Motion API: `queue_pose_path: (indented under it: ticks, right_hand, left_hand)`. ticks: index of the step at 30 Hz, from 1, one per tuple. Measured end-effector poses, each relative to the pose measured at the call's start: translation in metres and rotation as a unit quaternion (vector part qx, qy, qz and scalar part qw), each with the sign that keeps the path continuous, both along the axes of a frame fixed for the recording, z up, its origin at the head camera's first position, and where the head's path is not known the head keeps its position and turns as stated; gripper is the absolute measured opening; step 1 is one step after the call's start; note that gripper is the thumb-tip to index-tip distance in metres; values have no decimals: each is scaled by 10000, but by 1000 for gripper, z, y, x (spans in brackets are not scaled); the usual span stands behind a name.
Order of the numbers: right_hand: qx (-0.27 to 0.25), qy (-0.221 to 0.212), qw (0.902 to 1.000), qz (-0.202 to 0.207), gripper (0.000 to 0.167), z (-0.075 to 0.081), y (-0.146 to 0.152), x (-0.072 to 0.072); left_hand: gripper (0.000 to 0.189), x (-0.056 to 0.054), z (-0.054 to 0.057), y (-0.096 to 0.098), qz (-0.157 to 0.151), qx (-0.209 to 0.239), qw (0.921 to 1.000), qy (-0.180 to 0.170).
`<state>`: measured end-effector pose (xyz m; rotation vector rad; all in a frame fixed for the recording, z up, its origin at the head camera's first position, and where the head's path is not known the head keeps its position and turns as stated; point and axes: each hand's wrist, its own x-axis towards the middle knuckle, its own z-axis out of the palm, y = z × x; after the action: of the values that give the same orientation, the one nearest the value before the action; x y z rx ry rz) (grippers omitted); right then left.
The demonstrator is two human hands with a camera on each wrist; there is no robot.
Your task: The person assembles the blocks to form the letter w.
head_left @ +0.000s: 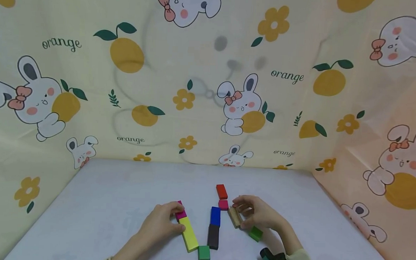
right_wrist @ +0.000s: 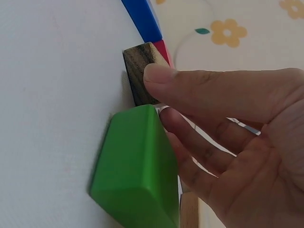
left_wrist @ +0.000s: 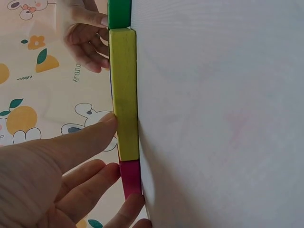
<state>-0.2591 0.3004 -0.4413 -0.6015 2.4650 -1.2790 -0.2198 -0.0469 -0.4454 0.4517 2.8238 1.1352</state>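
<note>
My left hand (head_left: 161, 222) holds two blocks that lie end to end. Its thumb touches the side of the long yellow block (head_left: 188, 234), and its fingers bend round the magenta block (left_wrist: 130, 178). With my right hand (head_left: 260, 212) I grip a brown wood-grain block (head_left: 234, 217), the thumb at its near end; part of my grip is hidden. Close beside that hand lies a green block (right_wrist: 137, 166). Between my hands, a blue block (head_left: 215, 216) meets a dark brown block (head_left: 213, 237). A small green block (head_left: 204, 254) sits at the yellow block's near end.
Beyond the wood-grain block lie a pinkish-red block (head_left: 223, 204) and an orange-red block (head_left: 221, 191). A black strapped device (head_left: 274, 258) is by the right wrist. The white table (head_left: 123, 188) ends at a patterned cloth backdrop (head_left: 200, 145) behind and at both sides.
</note>
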Motion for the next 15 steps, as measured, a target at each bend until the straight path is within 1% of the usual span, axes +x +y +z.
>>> queue_pose_path:
  ticks: [7, 15]
  right_hand:
    - [24, 113, 9999, -3, 63, 0, -1, 1]
    - [10, 94, 9999, -78, 64, 1, -2, 2]
  left_hand:
    - [44, 0, 0, 0, -4, -3, 10000, -4]
    - [44, 1, 1, 0, -4, 15, 10000, 17]
